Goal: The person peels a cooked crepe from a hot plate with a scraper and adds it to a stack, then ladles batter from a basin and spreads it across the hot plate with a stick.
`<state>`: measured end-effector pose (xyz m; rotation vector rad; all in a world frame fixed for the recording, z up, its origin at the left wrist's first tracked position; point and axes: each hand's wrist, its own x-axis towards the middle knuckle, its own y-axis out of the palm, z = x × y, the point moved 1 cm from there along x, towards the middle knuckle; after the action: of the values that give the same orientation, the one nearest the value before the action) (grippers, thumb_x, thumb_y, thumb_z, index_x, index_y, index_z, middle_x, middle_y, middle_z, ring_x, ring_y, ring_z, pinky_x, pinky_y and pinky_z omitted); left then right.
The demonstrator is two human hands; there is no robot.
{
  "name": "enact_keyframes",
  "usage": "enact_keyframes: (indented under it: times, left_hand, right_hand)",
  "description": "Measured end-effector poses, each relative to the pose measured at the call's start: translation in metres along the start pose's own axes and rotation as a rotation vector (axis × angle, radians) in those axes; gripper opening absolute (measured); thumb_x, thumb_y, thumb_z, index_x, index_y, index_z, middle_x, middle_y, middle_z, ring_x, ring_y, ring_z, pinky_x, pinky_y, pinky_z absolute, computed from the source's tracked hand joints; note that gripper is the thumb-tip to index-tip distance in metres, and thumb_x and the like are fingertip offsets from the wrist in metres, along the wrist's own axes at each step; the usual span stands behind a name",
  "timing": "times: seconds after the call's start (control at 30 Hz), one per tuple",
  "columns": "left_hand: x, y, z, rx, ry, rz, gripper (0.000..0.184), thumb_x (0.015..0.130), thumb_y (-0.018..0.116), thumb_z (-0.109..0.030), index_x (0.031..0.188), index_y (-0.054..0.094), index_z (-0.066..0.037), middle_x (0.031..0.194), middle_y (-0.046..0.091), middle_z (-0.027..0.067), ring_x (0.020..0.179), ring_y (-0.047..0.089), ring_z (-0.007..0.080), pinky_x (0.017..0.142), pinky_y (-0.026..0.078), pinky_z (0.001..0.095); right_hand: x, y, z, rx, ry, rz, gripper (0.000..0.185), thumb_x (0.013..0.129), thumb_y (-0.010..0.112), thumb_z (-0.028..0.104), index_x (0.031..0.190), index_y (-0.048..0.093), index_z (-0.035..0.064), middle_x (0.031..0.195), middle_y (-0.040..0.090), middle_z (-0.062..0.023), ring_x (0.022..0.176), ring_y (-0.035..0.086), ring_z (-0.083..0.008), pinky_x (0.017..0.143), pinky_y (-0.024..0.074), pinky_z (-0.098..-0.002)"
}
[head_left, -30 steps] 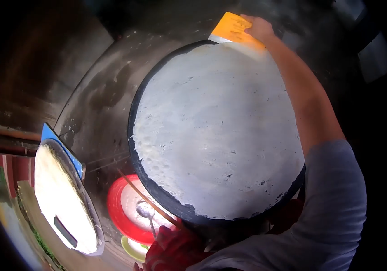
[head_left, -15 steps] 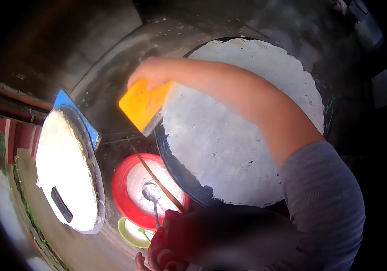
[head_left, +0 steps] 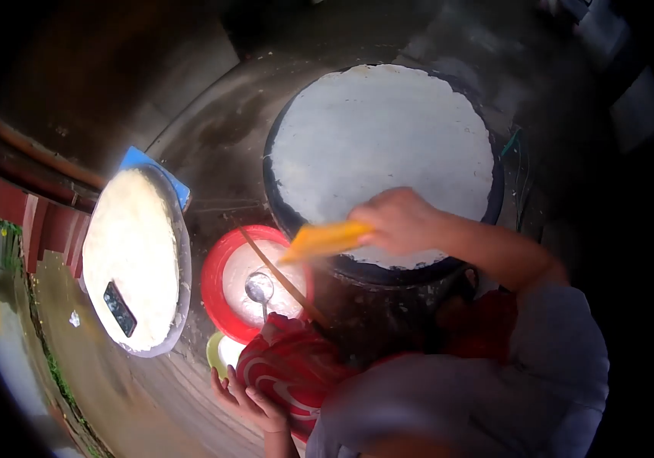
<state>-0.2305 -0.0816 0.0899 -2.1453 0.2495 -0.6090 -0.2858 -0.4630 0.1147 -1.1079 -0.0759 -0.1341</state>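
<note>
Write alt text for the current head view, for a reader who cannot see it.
The right hand holds a yellow scraper near the lower-left edge of a round griddle covered by a white layer. To its lower left sits a red bowl holding pale liquid and a spoon; farther left, a phone lies on a white disc.

The scraper [head_left: 327, 239] is yellow, the sheet [head_left: 380, 145] pale grey, the griddle [head_left: 498, 187] black, the bowl [head_left: 214, 294] red, the board [head_left: 137, 158] blue, the phone [head_left: 120, 309] black, the sleeve [head_left: 552, 320] grey, and the cloth [head_left: 289, 374] red (with pale, curving stripes).
</note>
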Motion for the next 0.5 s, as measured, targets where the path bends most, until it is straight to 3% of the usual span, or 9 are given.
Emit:
enact_keyframes:
  times: [0.03, 0.07, 0.13, 0.2, 0.23, 0.27, 0.37, 0.5]
  left_hand:
    - [-0.003, 0.000, 0.006, -0.011, -0.004, -0.033, 0.050, 0.094, 0.029, -0.034, 0.122, 0.047, 0.004, 0.134, 0.031, 0.0233, 0.123, 0.033, 0.0376, 0.099, 0.029, 0.0462]
    - [-0.007, -0.002, 0.012, -0.020, -0.010, -0.062, 0.048, 0.095, 0.029, -0.032, 0.122, 0.047, 0.003, 0.135, 0.032, 0.0224, 0.124, 0.033, 0.0369, 0.101, 0.029, 0.0458]
    - [-0.012, -0.005, 0.018, 0.005, 0.011, -0.053, 0.047, 0.095, 0.030, -0.032, 0.123, 0.047, 0.003, 0.136, 0.031, 0.0211, 0.124, 0.033, 0.0357, 0.102, 0.028, 0.0449]
    - [-0.016, -0.006, 0.024, -0.016, 0.011, -0.095, 0.046, 0.095, 0.031, -0.030, 0.123, 0.047, 0.003, 0.135, 0.031, 0.0233, 0.123, 0.033, 0.0373, 0.102, 0.024, 0.0470]
    - [-0.017, -0.005, 0.028, -0.022, 0.023, -0.097, 0.046, 0.095, 0.031, -0.030, 0.123, 0.047, 0.003, 0.135, 0.031, 0.0233, 0.123, 0.033, 0.0373, 0.102, 0.024, 0.0470]
    - [-0.020, -0.004, 0.032, -0.029, 0.034, -0.106, 0.045, 0.095, 0.031, -0.029, 0.123, 0.047, 0.003, 0.135, 0.031, 0.0231, 0.123, 0.033, 0.0370, 0.102, 0.024, 0.0467]
    - [-0.023, -0.001, 0.034, -0.052, 0.057, -0.117, 0.044, 0.095, 0.032, -0.029, 0.123, 0.047, 0.003, 0.136, 0.030, 0.0228, 0.124, 0.032, 0.0367, 0.103, 0.024, 0.0463]
    - [-0.023, 0.003, 0.035, -0.086, 0.073, -0.123, 0.044, 0.096, 0.032, -0.029, 0.122, 0.047, 0.004, 0.136, 0.030, 0.0231, 0.124, 0.031, 0.0363, 0.103, 0.024, 0.0453]
  right_hand:
    - [-0.023, -0.003, -0.028, 0.065, 0.190, -0.202, 0.029, 0.075, 0.065, 0.024, 0.094, 0.052, 0.0066, 0.074, 0.060, -0.0129, 0.073, 0.058, -0.0339, 0.062, 0.0457, -0.0418]
    - [-0.048, -0.004, -0.063, 0.047, 0.336, -0.456, 0.031, 0.076, 0.066, 0.023, 0.099, 0.053, 0.0054, 0.080, 0.061, -0.0158, 0.076, 0.061, -0.0310, 0.066, 0.0472, -0.0374]
    - [-0.105, -0.003, -0.153, 0.462, 0.474, -0.863, 0.030, 0.077, 0.066, 0.011, 0.104, 0.055, 0.0010, 0.087, 0.064, -0.0088, 0.078, 0.061, -0.0160, 0.071, 0.0481, -0.0271]
    - [-0.161, -0.035, -0.183, 0.655, 0.751, -1.089, 0.034, 0.076, 0.065, 0.003, 0.108, 0.055, -0.0010, 0.096, 0.064, -0.0087, 0.081, 0.063, -0.0152, 0.073, 0.0499, -0.0263]
    - [-0.188, -0.043, -0.198, 0.562, 0.880, -1.155, 0.035, 0.076, 0.065, 0.003, 0.109, 0.054, -0.0008, 0.096, 0.065, -0.0089, 0.081, 0.064, -0.0162, 0.072, 0.0504, -0.0273]
    - [-0.208, -0.053, -0.193, 0.393, 1.077, -1.123, 0.036, 0.075, 0.066, 0.007, 0.108, 0.056, -0.0016, 0.094, 0.066, -0.0101, 0.080, 0.065, -0.0176, 0.072, 0.0505, -0.0285]
    - [-0.256, -0.031, -0.211, 0.317, 1.179, -1.061, 0.037, 0.074, 0.067, 0.007, 0.107, 0.057, -0.0057, 0.091, 0.065, -0.0125, 0.077, 0.064, -0.0195, 0.070, 0.0499, -0.0292]
    - [-0.267, 0.021, -0.171, 0.301, 1.334, -0.952, 0.039, 0.071, 0.070, 0.016, 0.105, 0.059, -0.0002, 0.095, 0.066, -0.0147, 0.081, 0.065, -0.0241, 0.072, 0.0498, -0.0338]
